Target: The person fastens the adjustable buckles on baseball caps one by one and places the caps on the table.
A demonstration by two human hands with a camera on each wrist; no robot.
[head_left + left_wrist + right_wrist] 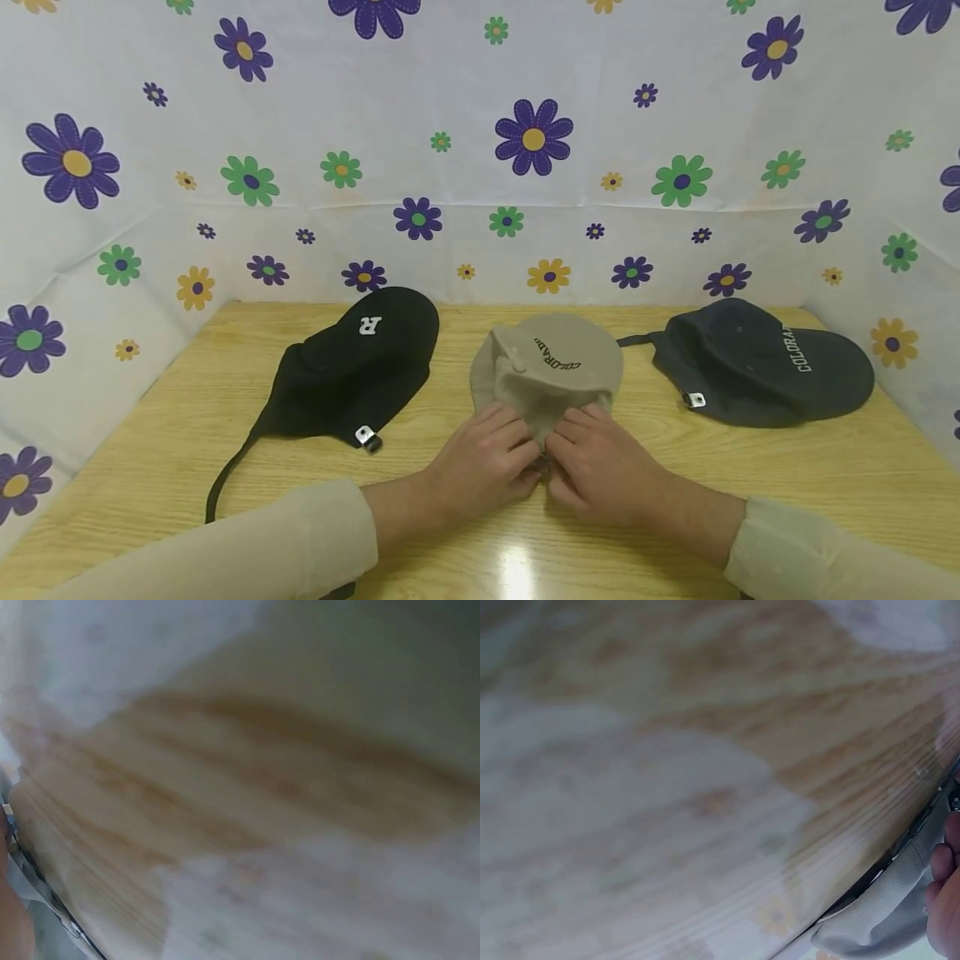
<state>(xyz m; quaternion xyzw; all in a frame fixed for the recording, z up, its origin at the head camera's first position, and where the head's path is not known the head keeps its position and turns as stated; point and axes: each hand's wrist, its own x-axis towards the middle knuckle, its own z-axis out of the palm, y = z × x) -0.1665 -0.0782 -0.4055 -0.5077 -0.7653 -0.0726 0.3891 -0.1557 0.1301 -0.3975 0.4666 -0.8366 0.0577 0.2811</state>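
Observation:
A beige cap (pixel 562 346) with dark COLORADO lettering lies mid-table, its brim toward the back. At its near edge my left hand (pixel 487 454) and right hand (pixel 603 467) meet, fingers curled, both pinching the cap's back opening. Between the fingertips a small bit of metal shows; the fingers hide most of it and of the strap. In the right wrist view, fingers of the right hand (pixel 945 892) grip beside the cap's grey-looking edge (pixel 877 900). The left wrist view catches only a sliver of the left hand (pixel 13 922) and cap rim (pixel 49 896).
A black cap (pixel 375 358) with a white R lies on the left, its strap (pixel 232 471) trailing loose toward the front. On the right is a dark navy cap (pixel 735 367) with its strap out to the left. A flowered cloth (pixel 450 83) stands behind the wooden table (pixel 172 433).

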